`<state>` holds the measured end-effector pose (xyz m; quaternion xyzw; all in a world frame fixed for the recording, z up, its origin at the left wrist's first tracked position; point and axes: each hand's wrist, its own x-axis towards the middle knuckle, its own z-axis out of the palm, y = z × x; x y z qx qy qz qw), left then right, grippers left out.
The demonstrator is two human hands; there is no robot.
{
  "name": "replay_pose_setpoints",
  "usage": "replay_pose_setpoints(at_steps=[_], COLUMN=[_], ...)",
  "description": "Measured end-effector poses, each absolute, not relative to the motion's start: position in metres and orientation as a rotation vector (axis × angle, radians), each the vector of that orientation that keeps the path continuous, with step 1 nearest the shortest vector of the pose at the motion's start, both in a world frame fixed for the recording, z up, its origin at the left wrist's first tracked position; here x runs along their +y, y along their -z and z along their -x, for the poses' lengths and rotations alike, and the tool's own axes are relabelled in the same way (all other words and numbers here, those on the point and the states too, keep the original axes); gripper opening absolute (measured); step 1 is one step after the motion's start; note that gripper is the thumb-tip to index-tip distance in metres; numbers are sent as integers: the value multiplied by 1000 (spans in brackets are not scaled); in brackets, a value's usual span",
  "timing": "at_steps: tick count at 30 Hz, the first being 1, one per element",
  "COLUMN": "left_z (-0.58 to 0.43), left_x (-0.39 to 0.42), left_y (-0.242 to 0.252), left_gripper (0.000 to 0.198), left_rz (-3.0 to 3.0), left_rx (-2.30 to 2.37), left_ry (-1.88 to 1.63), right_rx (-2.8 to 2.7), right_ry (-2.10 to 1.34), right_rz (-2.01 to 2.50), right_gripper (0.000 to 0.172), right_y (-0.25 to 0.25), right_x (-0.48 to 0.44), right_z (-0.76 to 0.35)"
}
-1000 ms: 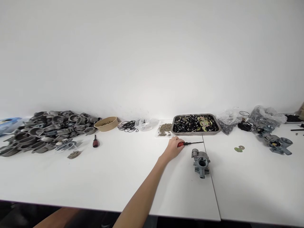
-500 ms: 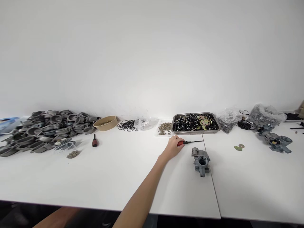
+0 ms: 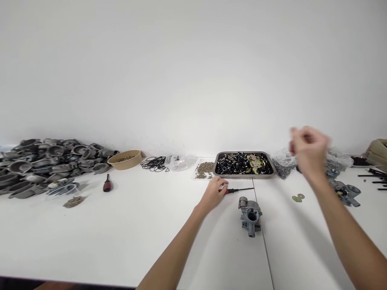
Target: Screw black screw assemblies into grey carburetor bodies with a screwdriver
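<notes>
A screwdriver (image 3: pixel 241 189) with a red and black handle lies nearly level, its shaft pointing right. My left hand (image 3: pixel 214 192) is closed around the handle. Just below the shaft a grey metal carburetor (image 3: pixel 251 216) stands on the table, its round bore facing me. My right hand (image 3: pixel 311 150) is raised over the right side, in front of a plastic bag. Its fingers are curled in and blurred by motion; whether anything is in them is hidden. Two small yellowish plates (image 3: pixel 298 198) lie on the table below it.
A metal tray (image 3: pixel 215 171) of black and brass-coloured parts sits at the back, beside small screws (image 3: pixel 204 170). Farther left are black rubber rings (image 3: pixel 153 163), a tan bowl (image 3: pixel 123 162), another screwdriver (image 3: pixel 107 185) and heaped grey castings (image 3: pixel 56 159). More carburetors (image 3: pixel 347 193) lie right.
My right arm has come into view from the right, with the hand raised. My left hand stays on the screwdriver handle. The camera view has shifted slightly.
</notes>
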<state>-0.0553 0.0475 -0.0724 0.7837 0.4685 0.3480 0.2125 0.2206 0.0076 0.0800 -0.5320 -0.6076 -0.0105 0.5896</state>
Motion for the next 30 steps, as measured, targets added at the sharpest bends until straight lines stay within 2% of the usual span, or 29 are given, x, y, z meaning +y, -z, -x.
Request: replay_pose_setpoints(at_steps=[4,9,12,19,25,30], left_z=[58,61,62,62,64,64], left_x=[49,52,52,51,49,49], left_y=[73,77,77,74,71,71], left_gripper=[23,21,21,22,23,24], left_rz=[-2188,-2217,-2235,-2233,-2239,-2229], left_rx=[1289,1247,1246,1250,1261,1266], left_ry=[-1098,-1206,-1198,-1149,-1134,-1140], right_rx=[-1716,-1882,-1870,-1916,-1896,-1884], right_ry=[-245,-248,-222,-260,-322,-337], right_rz=[1622,1588,1593,1495,1423,1378], right_gripper=[4,11,14,31,16,17], right_y=[-48,21,40,35,24,20], right_x=[73,113,116,124,120,117], right_z=[-181,-130,-125,-148,-155,-150])
